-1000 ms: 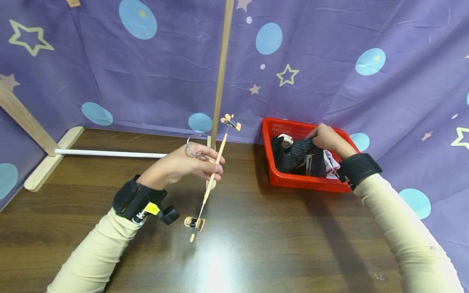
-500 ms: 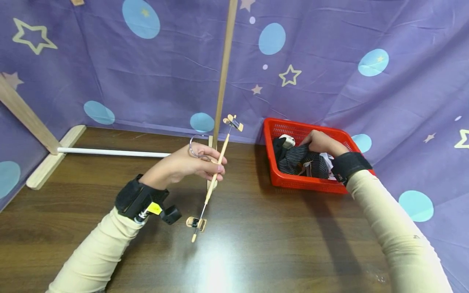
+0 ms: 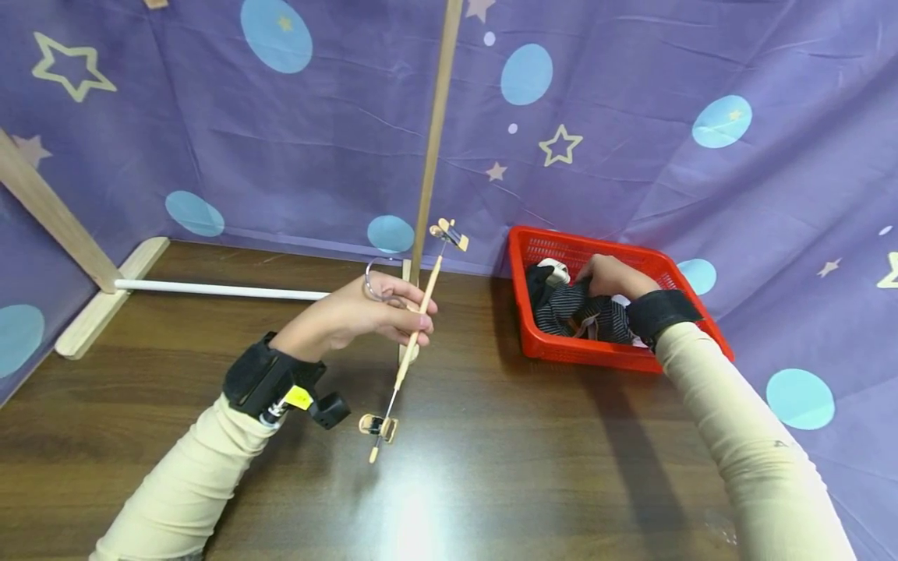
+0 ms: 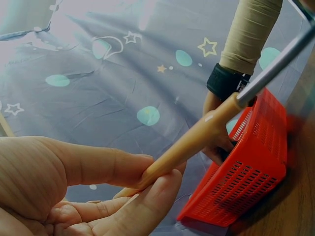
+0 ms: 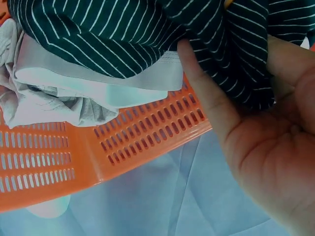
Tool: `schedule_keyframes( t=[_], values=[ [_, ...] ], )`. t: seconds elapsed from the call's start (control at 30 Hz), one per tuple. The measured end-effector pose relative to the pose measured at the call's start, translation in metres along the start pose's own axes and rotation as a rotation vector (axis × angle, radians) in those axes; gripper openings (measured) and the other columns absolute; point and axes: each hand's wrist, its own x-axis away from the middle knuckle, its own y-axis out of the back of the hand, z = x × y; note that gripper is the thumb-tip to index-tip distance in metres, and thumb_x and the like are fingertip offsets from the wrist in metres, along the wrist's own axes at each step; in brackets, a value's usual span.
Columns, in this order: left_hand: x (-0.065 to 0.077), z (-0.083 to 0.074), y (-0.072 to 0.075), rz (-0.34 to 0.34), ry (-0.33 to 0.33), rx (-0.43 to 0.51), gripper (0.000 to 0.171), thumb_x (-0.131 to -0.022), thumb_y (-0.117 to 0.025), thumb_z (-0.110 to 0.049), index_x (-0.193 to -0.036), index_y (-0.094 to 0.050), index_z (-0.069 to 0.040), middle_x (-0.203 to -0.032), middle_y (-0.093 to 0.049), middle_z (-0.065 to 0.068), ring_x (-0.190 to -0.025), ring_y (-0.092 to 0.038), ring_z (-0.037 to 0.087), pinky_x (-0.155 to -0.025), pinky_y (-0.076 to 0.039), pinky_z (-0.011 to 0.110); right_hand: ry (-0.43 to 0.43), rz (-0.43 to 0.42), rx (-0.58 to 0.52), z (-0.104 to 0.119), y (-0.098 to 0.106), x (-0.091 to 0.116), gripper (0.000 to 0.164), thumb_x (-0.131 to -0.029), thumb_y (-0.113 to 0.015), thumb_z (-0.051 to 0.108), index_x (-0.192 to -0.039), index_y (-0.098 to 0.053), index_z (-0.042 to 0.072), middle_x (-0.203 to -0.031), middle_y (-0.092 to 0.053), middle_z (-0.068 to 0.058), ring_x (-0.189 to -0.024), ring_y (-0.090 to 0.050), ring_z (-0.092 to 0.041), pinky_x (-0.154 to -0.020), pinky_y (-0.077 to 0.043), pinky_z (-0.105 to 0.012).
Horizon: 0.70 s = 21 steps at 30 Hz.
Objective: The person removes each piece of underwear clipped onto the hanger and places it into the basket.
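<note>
My left hand (image 3: 358, 312) pinches the bar of a clip hanger (image 3: 433, 282) between thumb and fingers, above the table. The hanger has a clip at each end, and its metal hook loops beside the back of the hand. In the left wrist view, the tan hanger bar (image 4: 189, 140) runs from the fingertips to a metal rod. Over in the red basket (image 3: 596, 355), my right hand (image 3: 613, 276) holds a dark striped garment (image 3: 559, 306). The right wrist view has the striped cloth (image 5: 123, 34) bunched between thumb and fingers; some fingertips are hidden in its folds.
Pale clothing (image 5: 88, 93) lies in the basket under the striped cloth, and a white-and-black piece (image 3: 554, 271) sits at its left. A wooden stand with a white rod (image 3: 217, 291) and an upright pole (image 3: 438, 117) stands on the brown table (image 3: 491, 467). A purple curtain hangs behind.
The right hand has moved left and slightly down in the basket, bunching the striped garment. Its forearm has shifted left too. The left hand and hanger stay nearly in place.
</note>
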Motion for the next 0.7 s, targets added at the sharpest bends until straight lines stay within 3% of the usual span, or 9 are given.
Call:
schedule_keyframes(
  t=[0.3, 0.7],
  values=[
    [0.0008, -0.0012, -0.0017, 0.000, 0.006, -0.003, 0.032, -0.095, -0.064, 0.002, -0.123, -0.056, 0.016, -0.088, -0.076, 0.004, -0.080, -0.075, 0.014, -0.081, -0.063, 0.035, -0.070, 0.038, -0.050, 0.0028, -0.0054, -0.0035, 0.031, -0.069, -0.059, -0.014, -0.089, -0.078, -0.001, -0.078, -0.067, -0.005, -0.072, -0.050, -0.018, -0.062, -0.043, -0.025],
    [0.0039, -0.0022, -0.0054, 0.006, -0.016, 0.000, 0.031, -0.095, -0.063, 0.004, -0.122, -0.056, 0.017, -0.088, -0.076, 0.004, -0.080, -0.075, 0.015, -0.081, -0.063, 0.037, -0.035, 0.063, -0.055, 0.0038, -0.0044, -0.0022, 0.028, -0.069, -0.056, -0.015, -0.081, -0.074, 0.002, -0.069, -0.055, 0.003, -0.065, -0.045, -0.015, -0.058, -0.037, -0.024]
  ],
)
